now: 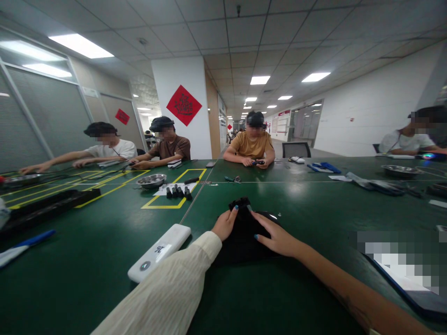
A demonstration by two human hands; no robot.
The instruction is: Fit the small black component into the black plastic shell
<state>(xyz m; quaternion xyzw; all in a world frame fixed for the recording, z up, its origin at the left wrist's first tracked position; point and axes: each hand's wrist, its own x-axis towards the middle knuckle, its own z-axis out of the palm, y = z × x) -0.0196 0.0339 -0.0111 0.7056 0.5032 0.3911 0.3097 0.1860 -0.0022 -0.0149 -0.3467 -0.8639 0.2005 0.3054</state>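
My left hand (pixel 224 224), in a cream sleeve, pinches a small black part (pixel 239 203) of uneven outline; its exact kind does not show. My right hand (pixel 279 238) is open, thumb apart from the outstretched fingers, with the fingertips at the part's right side. Whether they press on it I cannot tell. Beneath both hands a flat black item (pixel 240 244), perhaps a bag or pouch, lies on the green table (pixel 139 307). Left of my forearm rests a white power bank (pixel 160 253) with a lit display.
Ahead on the left, several black cylindrical parts (pixel 179 192) stand on white paper near a metal bowl (pixel 152 181). Green-handled pliers (pixel 232 179) lie farther ahead. A blue-edged board (pixel 405 274) is at right. Across the table sits a co-worker (pixel 254 144); others sit at both sides.
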